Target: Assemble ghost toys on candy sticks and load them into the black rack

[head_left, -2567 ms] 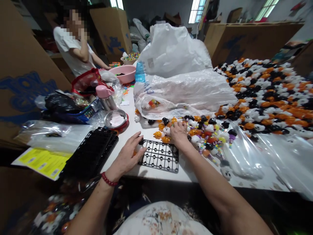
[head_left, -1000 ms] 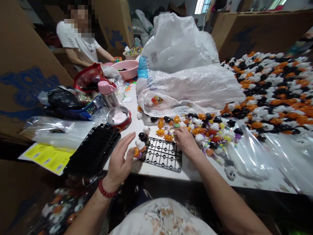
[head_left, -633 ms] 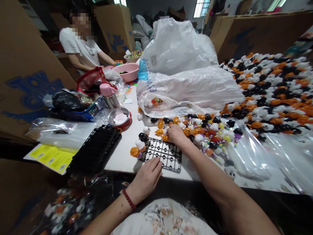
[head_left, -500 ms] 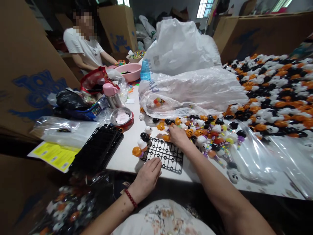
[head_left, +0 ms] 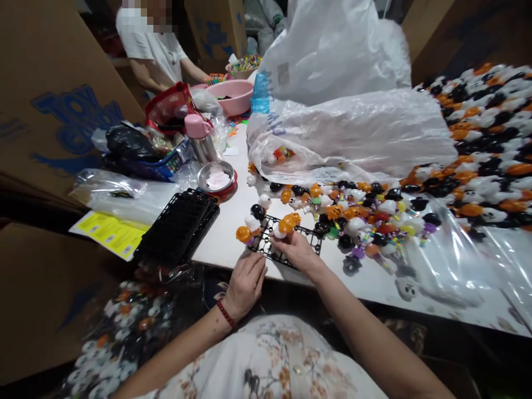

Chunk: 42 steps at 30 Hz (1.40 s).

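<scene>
A black plastic grid tray [head_left: 308, 235] lies at the table's front edge. Along its left end stand several small toys with round orange, white and black heads, among them a pumpkin-orange one [head_left: 243, 234]. My left hand [head_left: 248, 281] is at the near left corner, fingers together and closed on the tray's edge. Over the grid, my right hand [head_left: 298, 252] grips small toys with orange pumpkin heads [head_left: 289, 223] and a white head [head_left: 280, 231]; their lower parts are hidden by the fingers. Behind the tray spreads a row of loose toys [head_left: 356, 226] in the same colours.
A large white plastic bag [head_left: 353, 138] lies at the back. More toys are heaped at right [head_left: 490, 144], beside clear bags [head_left: 444, 266]. Stacked black trays [head_left: 177, 227], a metal bowl [head_left: 216, 177] and a thermos [head_left: 201, 138] stand left. A co-worker [head_left: 155, 55] works behind.
My right hand has come back from the loose toys to above the tray, bringing orange and white toys. My left hand stays by the tray's near left corner. The view has tilted down.
</scene>
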Tool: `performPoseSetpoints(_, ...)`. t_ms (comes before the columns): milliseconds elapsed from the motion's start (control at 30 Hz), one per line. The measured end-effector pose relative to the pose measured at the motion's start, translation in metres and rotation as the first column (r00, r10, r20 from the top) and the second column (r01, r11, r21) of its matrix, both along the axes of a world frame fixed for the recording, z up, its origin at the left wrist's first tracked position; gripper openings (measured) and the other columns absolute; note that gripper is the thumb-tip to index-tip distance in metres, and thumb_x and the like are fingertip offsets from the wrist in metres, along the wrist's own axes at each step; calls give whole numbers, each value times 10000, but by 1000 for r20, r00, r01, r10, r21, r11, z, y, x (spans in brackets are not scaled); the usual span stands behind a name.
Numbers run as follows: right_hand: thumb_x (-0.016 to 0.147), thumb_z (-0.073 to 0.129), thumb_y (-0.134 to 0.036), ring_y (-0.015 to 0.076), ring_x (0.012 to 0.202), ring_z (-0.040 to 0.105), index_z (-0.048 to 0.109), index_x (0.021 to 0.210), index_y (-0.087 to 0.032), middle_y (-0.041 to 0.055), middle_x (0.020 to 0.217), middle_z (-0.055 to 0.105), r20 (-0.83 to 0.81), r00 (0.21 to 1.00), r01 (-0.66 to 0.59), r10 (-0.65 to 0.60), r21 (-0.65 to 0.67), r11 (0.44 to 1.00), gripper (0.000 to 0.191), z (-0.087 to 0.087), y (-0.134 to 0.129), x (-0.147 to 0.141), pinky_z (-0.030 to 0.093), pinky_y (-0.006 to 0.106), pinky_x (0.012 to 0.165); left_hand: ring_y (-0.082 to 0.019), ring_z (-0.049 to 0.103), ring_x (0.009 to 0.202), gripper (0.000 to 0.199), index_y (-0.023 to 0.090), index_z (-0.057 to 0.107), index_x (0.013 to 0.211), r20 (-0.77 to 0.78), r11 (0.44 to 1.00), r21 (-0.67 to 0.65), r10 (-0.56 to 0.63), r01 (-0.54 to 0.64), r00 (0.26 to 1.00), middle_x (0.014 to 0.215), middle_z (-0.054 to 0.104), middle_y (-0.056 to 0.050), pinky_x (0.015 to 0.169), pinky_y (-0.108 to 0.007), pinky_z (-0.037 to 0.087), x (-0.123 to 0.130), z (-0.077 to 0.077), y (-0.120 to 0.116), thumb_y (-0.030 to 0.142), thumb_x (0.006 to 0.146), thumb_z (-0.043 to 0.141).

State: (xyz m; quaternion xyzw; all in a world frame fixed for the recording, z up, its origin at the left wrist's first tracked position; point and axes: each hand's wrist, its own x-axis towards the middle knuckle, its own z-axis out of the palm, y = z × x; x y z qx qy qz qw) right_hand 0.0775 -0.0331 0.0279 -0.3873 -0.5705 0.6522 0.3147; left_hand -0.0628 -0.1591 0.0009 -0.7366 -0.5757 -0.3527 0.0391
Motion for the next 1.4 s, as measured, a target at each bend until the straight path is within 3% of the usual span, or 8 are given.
performPoseSetpoints(333, 840, 569, -310, 178, 757, 579, 609, 891, -179, 24, 822, 650, 219, 975, -111, 35, 343, 933, 146, 10, -18, -8, 449, 286, 704, -250, 610, 1107, 275, 149, 621, 1188, 20, 998, -9, 65, -65, 998, 1163, 682, -129, 942, -433, 539, -5, -3, 2, 153, 922, 552)
performPoseSetpoints(633, 883, 530, -180, 160, 714, 534, 568, 818, -198, 13, 779, 589, 403, 897, -120, -184, 621, 775, 78, 30, -17, 48, 421, 262, 667, -250, 584, 1181, 435, 219, 514, 1326, 301, 981, -105, -123, 161, 946, 1270, 619, -115, 1002, -437, 508, 12, 15, 14, 234, 902, 606)
performPoseSetpoints(767, 866, 571, -120, 169, 801, 587, 623, 910, -200, 30, 870, 636, 434, 898, -227, -76, 604, 764, 105, 28, -33, 53, 469, 270, 738, -257, 626, 1110, 469, 181, 511, 1282, 583, 933, -294, 2, 208, 812, 1234, 632, -133, 927, -412, 542, 38, 24, 30, 423, 892, 606)
performPoseSetpoints(900, 900, 577, -149, 178, 936, 623, 639, 1103, -216, 62, 1021, 673, 386, 922, -238, -35, 636, 734, 222, 30, -35, 60, 506, 294, 834, -188, 664, 888, 341, 184, 562, 1081, 803, 871, -406, 196, 277, 563, 983, 688, -58, 808, -334, 556, 51, 31, 41, 482, 918, 547)
performPoseSetpoints(1033, 944, 533, -235, 196, 897, 626, 672, 1087, -197, 91, 1028, 670, 418, 832, -79, -364, 740, 668, 203, 48, 9, 104, 513, 335, 831, -165, 646, 789, 378, 170, 563, 998, 843, 839, -464, 321, 283, 430, 911, 681, -47, 719, -294, 537, 44, 29, 40, 535, 904, 543)
performPoseSetpoints(1133, 875, 520, -120, 217, 934, 593, 686, 1121, -186, 115, 1091, 631, 569, 563, -133, -599, 778, 614, 304, 64, 59, 142, 483, 330, 844, -135, 592, 658, 345, 183, 538, 964, 845, 823, -467, 308, 324, 437, 734, 622, 12, 661, -268, 502, 37, 24, 34, 524, 913, 532)
performPoseSetpoints(1200, 813, 519, -70, 204, 893, 578, 697, 1120, -194, 104, 1083, 606, 675, 424, -226, -603, 724, 652, 376, 70, 89, 157, 462, 286, 781, -127, 548, 599, 315, 199, 519, 1015, 829, 813, -472, 277, 342, 485, 648, 557, 50, 624, -255, 476, 33, 23, 27, 500, 925, 519)
performPoseSetpoints(1400, 755, 514, -41, 166, 761, 545, 713, 1035, -183, 98, 1079, 587, 827, 338, -396, -449, 558, 729, 371, 77, 130, 158, 409, 251, 688, -134, 569, 625, 248, 230, 530, 1088, 533, 835, -515, 134, 195, 835, 830, 633, 11, 610, -254, 471, 18, 21, 4, 370, 887, 570)
